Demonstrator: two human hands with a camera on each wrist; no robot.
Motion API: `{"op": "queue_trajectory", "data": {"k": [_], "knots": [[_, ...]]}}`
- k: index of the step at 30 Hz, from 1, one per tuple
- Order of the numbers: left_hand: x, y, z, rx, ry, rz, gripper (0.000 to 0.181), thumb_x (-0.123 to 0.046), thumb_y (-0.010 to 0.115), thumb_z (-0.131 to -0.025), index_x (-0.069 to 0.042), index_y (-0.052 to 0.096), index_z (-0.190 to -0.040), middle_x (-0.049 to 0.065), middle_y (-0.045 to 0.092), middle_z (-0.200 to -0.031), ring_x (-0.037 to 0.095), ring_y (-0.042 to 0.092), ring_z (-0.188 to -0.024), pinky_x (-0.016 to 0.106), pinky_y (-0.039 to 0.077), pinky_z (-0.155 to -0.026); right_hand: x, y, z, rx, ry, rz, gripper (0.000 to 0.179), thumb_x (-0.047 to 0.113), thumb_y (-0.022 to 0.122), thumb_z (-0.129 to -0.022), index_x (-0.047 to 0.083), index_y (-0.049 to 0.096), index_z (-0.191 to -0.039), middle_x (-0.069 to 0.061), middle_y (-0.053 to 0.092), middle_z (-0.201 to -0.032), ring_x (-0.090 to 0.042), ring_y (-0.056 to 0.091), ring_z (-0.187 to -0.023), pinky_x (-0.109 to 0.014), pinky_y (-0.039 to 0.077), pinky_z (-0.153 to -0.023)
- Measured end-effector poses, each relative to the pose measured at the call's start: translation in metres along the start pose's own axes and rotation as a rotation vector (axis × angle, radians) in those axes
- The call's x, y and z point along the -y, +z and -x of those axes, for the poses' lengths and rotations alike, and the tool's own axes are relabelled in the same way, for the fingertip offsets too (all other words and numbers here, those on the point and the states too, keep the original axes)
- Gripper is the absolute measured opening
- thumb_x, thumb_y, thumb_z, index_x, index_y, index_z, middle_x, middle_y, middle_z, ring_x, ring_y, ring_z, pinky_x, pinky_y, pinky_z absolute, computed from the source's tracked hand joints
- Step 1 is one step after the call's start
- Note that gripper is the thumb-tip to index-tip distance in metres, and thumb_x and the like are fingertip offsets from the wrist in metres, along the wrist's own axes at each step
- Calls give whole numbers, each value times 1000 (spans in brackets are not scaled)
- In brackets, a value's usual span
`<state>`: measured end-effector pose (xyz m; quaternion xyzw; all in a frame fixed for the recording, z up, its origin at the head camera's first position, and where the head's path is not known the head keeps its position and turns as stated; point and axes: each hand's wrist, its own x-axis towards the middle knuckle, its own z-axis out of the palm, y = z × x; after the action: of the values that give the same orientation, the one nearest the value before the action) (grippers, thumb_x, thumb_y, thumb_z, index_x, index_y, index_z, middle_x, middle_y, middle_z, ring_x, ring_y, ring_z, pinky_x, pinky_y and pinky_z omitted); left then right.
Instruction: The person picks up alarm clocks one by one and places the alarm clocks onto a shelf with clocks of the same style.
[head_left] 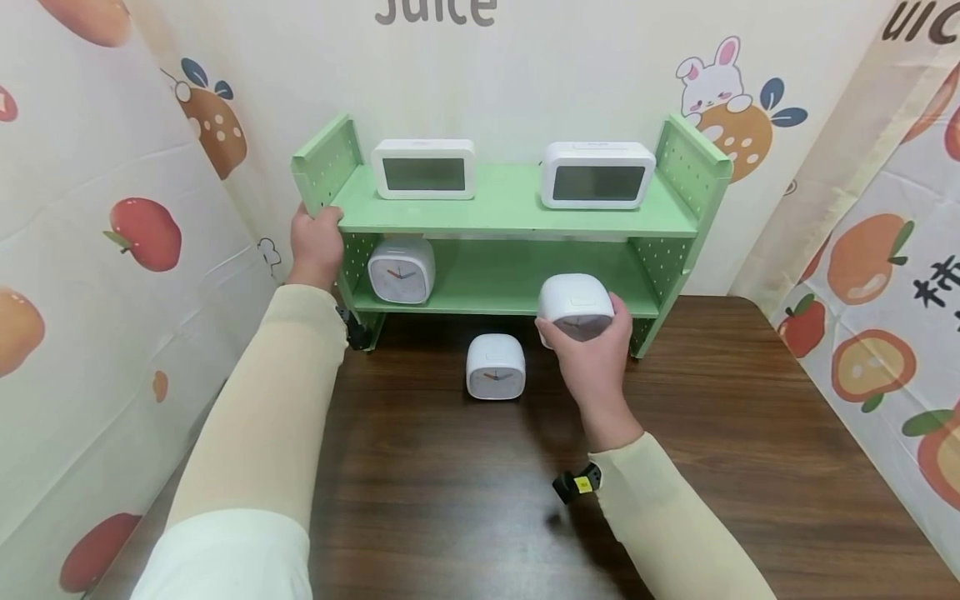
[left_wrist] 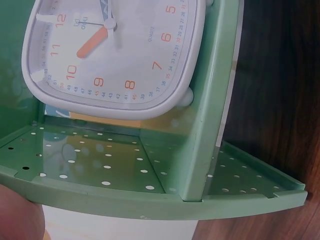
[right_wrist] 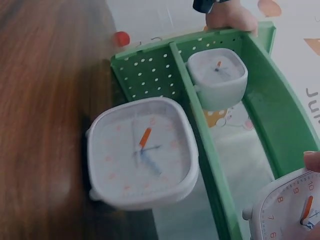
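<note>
My left hand (head_left: 317,246) grips the left side panel of a green two-tier shelf (head_left: 502,218). Close by it, a white analog alarm clock (head_left: 402,271) stands at the left end of the lower tier; the left wrist view shows its orange hour hand and numbered dial (left_wrist: 115,55). My right hand (head_left: 600,358) holds a second white alarm clock (head_left: 573,296) between thumb and fingers, in front of the lower tier's right part. A third white alarm clock (head_left: 496,367) stands upright on the wooden table before the shelf, to the left of my right hand.
Two white digital clocks with dark screens, a left one (head_left: 423,169) and a right one (head_left: 597,175), stand on the upper tier. The brown wooden table (head_left: 420,500) spreads in front. Fruit-printed cloth (head_left: 585,67) hangs behind and on both sides.
</note>
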<state>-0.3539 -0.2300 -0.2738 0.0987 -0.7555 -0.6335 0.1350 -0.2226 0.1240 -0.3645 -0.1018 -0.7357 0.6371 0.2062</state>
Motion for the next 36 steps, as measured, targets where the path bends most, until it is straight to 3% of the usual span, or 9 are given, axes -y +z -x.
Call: {"op": "queue_trajectory", "data": {"k": [18,36], "knots": [[0,1,1,1,-23,-9,55,-32,39,-106,-29,32,-161,-3,43,-158,15,40,-139,44,27,-121,14,37,-16,139,-32,25,107,33,93,-76,9,25,-156,-12,32,-151,-29,42,-127,-46,46,-101],[-1,2,2,-3,-30,10,56,-33,40,-106,-29,31,-161,-4,41,-158,15,38,-140,44,26,-121,29,85,-33,150,96,91,110,39,93,-75,10,24,-156,-9,36,-147,-28,47,-124,-42,48,-101]]}}
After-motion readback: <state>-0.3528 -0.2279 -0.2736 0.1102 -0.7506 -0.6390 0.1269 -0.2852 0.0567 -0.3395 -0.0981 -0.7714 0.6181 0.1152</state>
